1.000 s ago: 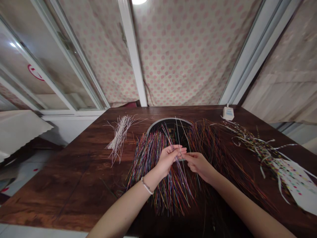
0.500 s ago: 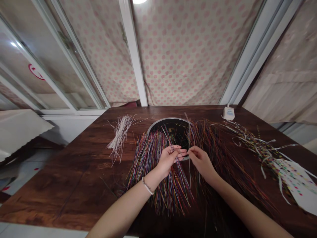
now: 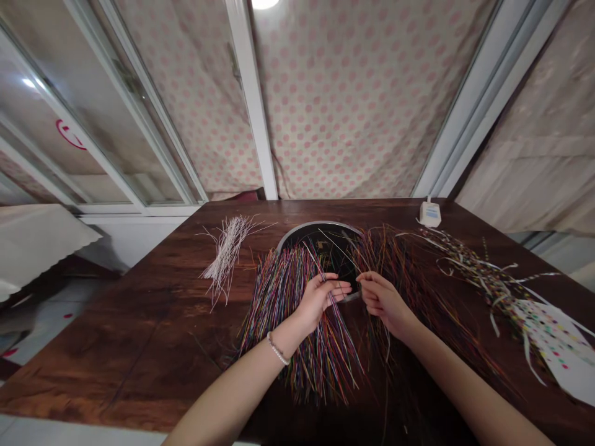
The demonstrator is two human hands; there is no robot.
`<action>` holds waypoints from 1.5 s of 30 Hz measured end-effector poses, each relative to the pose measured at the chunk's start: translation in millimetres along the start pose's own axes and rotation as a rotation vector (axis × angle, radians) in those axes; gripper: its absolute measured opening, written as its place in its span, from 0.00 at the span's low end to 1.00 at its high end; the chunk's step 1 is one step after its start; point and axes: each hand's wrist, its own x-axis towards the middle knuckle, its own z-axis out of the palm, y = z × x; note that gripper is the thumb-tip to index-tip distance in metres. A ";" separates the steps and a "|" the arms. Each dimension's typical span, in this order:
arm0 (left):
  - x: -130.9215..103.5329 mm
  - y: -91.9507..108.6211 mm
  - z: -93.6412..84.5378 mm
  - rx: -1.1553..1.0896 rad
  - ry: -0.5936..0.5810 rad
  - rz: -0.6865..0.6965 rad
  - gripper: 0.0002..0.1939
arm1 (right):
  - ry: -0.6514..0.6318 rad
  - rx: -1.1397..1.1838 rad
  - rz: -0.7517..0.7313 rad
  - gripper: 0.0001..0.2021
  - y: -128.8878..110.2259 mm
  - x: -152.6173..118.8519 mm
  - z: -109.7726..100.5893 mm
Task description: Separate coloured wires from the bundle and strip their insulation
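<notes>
My left hand (image 3: 318,298) is closed on a few thin strands (image 3: 314,255), thumb against fingers, with some fingertips stretched to the right. Between the thumb and index finger of my right hand (image 3: 383,301) is a single pale strand (image 3: 338,249), slanting up to the left. Under the left hand lies a thick bundle of multicoloured strands (image 3: 274,297). Another long bundle, reddish-brown and dark (image 3: 432,303), spreads to the right of and behind my right hand. Both bundles partly cover a round black tray with a grey rim (image 3: 320,223).
White thin strands (image 3: 225,251) lie loose at the left on the dark wooden table (image 3: 153,310). At the right are spotted ribbon-like strips (image 3: 483,269) and a white sheet with coloured dots (image 3: 558,337). A small white box (image 3: 429,213) stands near the back edge.
My right hand has shifted slightly right, and its pale strand has swung from nearly vertical to slanting up-left. The left hand has barely moved.
</notes>
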 end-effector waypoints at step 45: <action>0.7 -1.6 2.9 -0.151 -0.132 0.088 0.31 | -0.056 -0.505 -0.130 0.14 23.2 3.6 10.3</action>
